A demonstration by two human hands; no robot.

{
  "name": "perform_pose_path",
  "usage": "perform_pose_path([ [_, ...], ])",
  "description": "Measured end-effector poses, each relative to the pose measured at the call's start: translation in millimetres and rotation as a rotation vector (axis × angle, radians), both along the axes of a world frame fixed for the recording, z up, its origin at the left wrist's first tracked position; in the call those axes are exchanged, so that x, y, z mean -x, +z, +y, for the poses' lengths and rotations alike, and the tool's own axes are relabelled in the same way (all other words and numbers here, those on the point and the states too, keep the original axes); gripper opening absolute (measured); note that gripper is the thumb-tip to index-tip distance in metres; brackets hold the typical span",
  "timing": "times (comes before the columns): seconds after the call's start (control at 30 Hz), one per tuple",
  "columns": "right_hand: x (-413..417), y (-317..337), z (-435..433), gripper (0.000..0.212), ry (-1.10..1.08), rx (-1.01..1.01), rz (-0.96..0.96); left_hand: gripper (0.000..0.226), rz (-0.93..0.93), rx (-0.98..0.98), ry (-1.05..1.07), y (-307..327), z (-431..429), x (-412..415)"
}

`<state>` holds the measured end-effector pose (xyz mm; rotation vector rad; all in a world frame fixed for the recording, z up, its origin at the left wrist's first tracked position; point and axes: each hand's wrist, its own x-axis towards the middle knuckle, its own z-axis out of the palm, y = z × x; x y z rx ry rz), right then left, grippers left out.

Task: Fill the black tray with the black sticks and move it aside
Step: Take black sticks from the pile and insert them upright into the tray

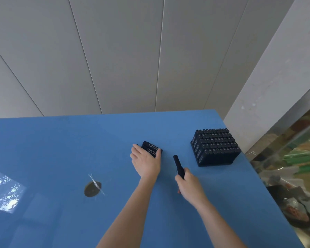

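Blue worktop [61,149] carries the black tray [217,163], packed with upright sticks [215,140], near its right edge, beyond the right hand and well apart from both hands. Left hand [145,161] lies flat, fingers straight, on a small pile [151,147] of loose sticks. Right hand [190,185] grips one stick [177,162], which lies between pile and tray.

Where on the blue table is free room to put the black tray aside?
Bare table lies left of the left hand, out to the round hole, and along the far edge behind the loose sticks. It is crowded between the right hand, holding one stick, and the tray at the right edge.
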<state>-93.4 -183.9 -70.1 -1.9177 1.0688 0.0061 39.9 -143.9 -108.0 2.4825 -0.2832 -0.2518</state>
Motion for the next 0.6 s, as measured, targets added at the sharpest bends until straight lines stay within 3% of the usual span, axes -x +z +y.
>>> perform_pose_path([
  [0.17, 10.9, 2.6, -10.3, 0.008, 0.006, 0.026, -0.001, 0.107, 0.005, -0.129, 0.009, 4.5, -27.0, -14.9],
  [0.23, 14.9, 3.5, -13.7, 0.010, 0.007, 0.024, -0.015, 0.095, -0.027, -0.186, -0.002, 4.0, -32.5, -20.5],
  [0.4, 20.8, 3.0, -19.2, 0.007, 0.012, 0.003, -0.040, 0.038, -0.095, -0.251, -0.086, 2.0, -30.6, -18.1],
  [0.6, 17.7, 8.3, -15.0, 0.003, 0.026, -0.030, -0.092, 0.029, -0.064, -0.295, -0.181, 5.3, -10.0, -13.4],
])
